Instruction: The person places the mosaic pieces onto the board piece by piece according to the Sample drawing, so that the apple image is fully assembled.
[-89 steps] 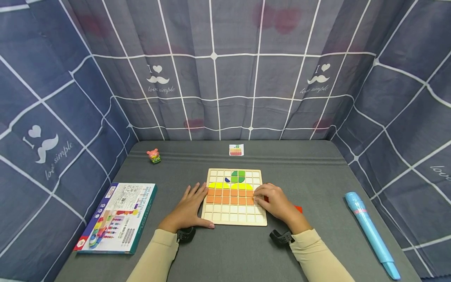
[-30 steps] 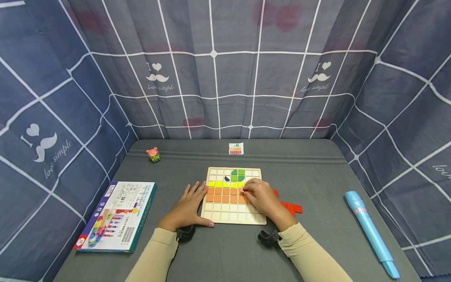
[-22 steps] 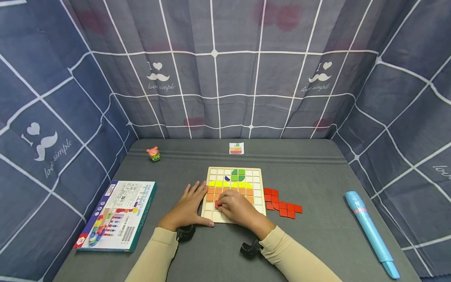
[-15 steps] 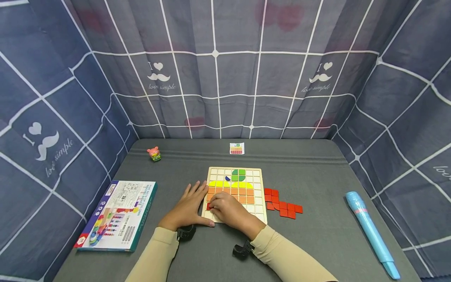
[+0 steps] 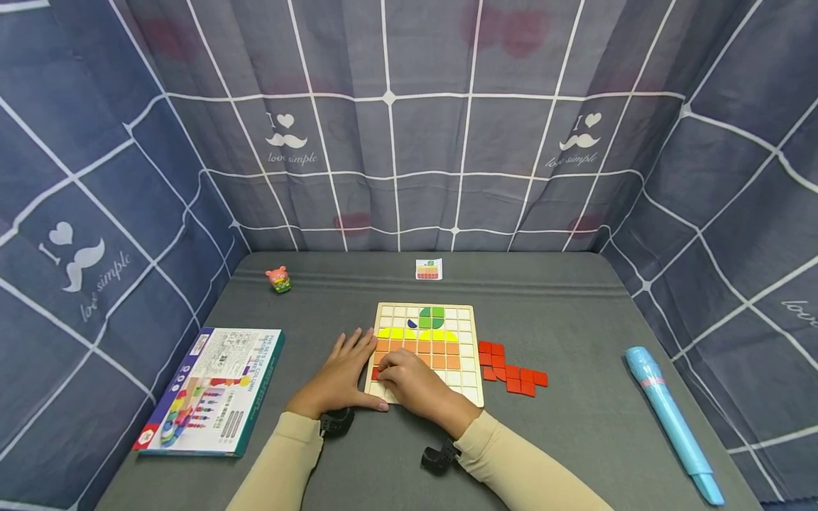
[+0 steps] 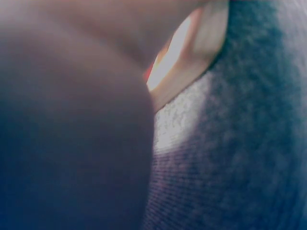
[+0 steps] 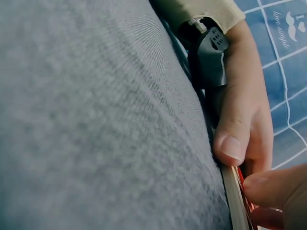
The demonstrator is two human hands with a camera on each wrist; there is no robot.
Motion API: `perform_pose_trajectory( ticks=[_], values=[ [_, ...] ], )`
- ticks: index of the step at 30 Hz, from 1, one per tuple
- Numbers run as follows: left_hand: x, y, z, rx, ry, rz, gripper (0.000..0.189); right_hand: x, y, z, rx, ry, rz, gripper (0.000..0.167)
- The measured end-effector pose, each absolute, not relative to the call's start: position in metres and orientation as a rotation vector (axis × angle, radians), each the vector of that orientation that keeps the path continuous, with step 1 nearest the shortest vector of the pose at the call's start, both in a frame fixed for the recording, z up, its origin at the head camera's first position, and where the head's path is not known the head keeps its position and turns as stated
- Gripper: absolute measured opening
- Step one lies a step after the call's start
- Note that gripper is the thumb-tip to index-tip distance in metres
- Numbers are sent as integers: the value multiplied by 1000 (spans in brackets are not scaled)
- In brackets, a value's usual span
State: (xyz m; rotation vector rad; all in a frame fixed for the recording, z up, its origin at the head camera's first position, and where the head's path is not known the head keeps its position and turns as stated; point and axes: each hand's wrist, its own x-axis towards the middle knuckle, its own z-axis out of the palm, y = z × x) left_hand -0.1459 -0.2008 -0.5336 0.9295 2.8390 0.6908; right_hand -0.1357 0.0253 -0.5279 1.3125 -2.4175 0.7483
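Note:
A pale wooden grid board (image 5: 441, 394) lies on the table, with yellow, orange, green and dark blue pieces set in its cells. My left hand (image 5: 341, 376) rests along the board's left edge, fingers spread and thumb at the near corner. My right hand (image 5: 412, 380) reaches across the board, its fingers curled at a red square tile (image 5: 375, 373) in the leftmost cell just below the orange rows. Part of that tile is hidden by the fingertips. In the right wrist view, the left thumb (image 7: 231, 143) touches the board's edge. The left wrist view is mostly blurred hand.
Several red tiles (image 5: 511, 372) lie right of the board. A small picture card (image 5: 429, 270) is behind it, and a pink-headed figurine (image 5: 279, 279) stands at back left. A boxed game (image 5: 211, 394) lies left; a light blue tube-shaped object (image 5: 674, 426) lies far right.
My right hand has moved from the board's right edge across to its left side, bringing a red tile there. The red tiles on the right are uncovered. My left hand has stayed put.

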Motion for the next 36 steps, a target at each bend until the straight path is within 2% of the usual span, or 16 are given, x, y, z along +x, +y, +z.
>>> perform_pose_trajectory(
  ticks=[7,20,25,36],
  values=[
    [-147,-198,-533,903,2847,668,140,-139,59,-528,1199,-2365,875,8],
    [-148,-197,-532,892,2839,647,142,-162,188,-521,603,-2652,941,20],
    [-148,-198,-532,874,2843,649,143,-161,211,-525,630,-2761,916,18],
    [-149,-198,-537,844,2839,641,145,-165,210,-525,744,-2715,770,11]
  ],
)
